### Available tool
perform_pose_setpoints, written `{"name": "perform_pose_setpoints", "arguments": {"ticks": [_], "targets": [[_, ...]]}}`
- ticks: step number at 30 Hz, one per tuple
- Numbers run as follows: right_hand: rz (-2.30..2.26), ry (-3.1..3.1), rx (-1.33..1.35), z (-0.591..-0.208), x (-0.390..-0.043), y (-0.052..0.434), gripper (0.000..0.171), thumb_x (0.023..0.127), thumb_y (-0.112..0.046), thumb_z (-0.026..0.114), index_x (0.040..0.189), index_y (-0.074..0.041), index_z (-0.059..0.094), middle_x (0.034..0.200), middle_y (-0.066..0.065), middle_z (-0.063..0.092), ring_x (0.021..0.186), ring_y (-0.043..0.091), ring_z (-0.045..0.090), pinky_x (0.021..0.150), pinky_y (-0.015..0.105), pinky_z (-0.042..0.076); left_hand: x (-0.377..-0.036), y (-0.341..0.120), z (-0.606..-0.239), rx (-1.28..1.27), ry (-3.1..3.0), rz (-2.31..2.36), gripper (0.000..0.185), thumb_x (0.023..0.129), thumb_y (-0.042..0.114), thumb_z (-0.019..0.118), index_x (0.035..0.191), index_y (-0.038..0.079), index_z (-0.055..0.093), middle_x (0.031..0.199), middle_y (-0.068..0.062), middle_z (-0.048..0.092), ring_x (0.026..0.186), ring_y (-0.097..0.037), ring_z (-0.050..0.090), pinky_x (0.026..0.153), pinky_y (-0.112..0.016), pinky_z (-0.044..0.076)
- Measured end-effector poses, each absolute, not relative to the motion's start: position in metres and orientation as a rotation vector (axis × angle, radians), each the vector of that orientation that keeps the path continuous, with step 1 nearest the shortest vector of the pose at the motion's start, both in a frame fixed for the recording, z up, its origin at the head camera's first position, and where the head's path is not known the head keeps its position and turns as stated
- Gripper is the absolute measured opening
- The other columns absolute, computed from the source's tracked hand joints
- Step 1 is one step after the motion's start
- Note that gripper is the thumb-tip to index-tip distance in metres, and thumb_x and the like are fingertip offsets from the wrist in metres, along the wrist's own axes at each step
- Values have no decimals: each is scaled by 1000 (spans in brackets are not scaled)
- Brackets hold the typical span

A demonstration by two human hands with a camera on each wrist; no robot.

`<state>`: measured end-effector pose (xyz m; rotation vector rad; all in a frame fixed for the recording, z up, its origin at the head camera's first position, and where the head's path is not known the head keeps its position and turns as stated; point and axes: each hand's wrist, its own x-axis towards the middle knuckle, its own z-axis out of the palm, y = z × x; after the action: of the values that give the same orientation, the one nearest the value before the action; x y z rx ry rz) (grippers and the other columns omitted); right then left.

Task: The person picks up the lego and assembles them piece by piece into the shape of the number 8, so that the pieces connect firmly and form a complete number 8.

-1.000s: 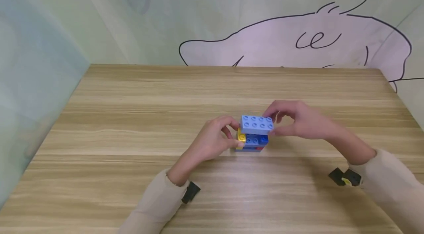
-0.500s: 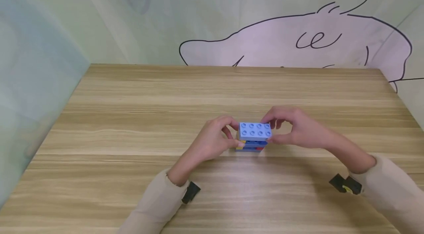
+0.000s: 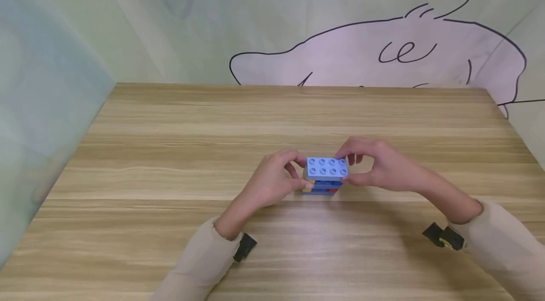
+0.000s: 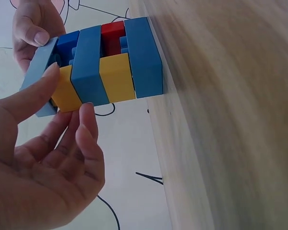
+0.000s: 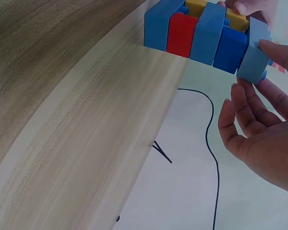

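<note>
A stack of toy building bricks stands on the table. On top lies a light blue brick (image 3: 327, 168) with two rows of studs. My right hand (image 3: 383, 163) pinches its right end between thumb and fingers. Beneath it, a yellow brick (image 4: 67, 90) and a dark blue brick (image 5: 230, 49) sit at opposite ends of one layer. My left hand (image 3: 274, 178) grips that yellow brick, thumb on its near side. Lower come a long blue brick (image 4: 90, 64), a second yellow brick (image 4: 117, 76) with a red brick (image 5: 181, 34), and a long blue base brick (image 4: 145, 57).
The wood-grain table (image 3: 191, 149) carries the stack right of its middle. Behind it rises a pale wall (image 3: 204, 22) with a black line drawing. Dark wrist devices (image 3: 244, 247) are worn at both sleeve cuffs.
The light blue brick has come down in my right hand onto the upper layer, covering its studs. It then stayed nearly still. My left hand has kept its grip on the stack.
</note>
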<state>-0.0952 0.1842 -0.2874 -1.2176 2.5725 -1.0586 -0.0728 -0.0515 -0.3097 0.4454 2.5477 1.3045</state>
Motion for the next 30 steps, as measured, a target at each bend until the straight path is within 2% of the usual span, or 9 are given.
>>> {"name": "perform_pose_setpoints", "arguments": {"ticks": [11, 17, 22, 30], "targets": [[-1042, 2572, -1174, -286, -94, 184, 33, 71, -5, 77, 101, -9, 65, 93, -8, 60, 78, 13, 51, 67, 25, 45, -74, -55, -309, 467, 2492, 1311, 41, 73, 19, 78, 109, 8, 62, 101, -1, 61, 83, -14, 57, 64, -24, 49], [-1049, 2568, -1160, -285, -94, 184, 33, 71, -5, 77, 102, -9, 65, 93, -8, 60, 79, 13, 51, 67, 25, 45, -74, -60, -304, 534, 2437, 1368, 45, 79, 25, 72, 119, 11, 58, 104, -4, 63, 85, -14, 58, 69, -24, 49], [-1062, 2564, -1164, -286, -95, 184, 33, 71, -5, 77, 102, -9, 65, 93, -8, 60, 78, 13, 51, 67, 25, 45, -73, -61, -303, 586, 2443, 1379, 37, 83, 23, 68, 116, 9, 60, 104, -5, 63, 84, -14, 58, 70, -24, 49], [-1069, 2573, -1182, -286, -94, 184, 34, 71, -6, 78, 102, -9, 65, 93, -8, 60, 78, 12, 51, 66, 24, 44, -74, -60, -304, 579, 2432, 1391, 33, 83, 20, 69, 112, 8, 62, 102, -3, 63, 84, -14, 58, 70, -23, 49]]}}
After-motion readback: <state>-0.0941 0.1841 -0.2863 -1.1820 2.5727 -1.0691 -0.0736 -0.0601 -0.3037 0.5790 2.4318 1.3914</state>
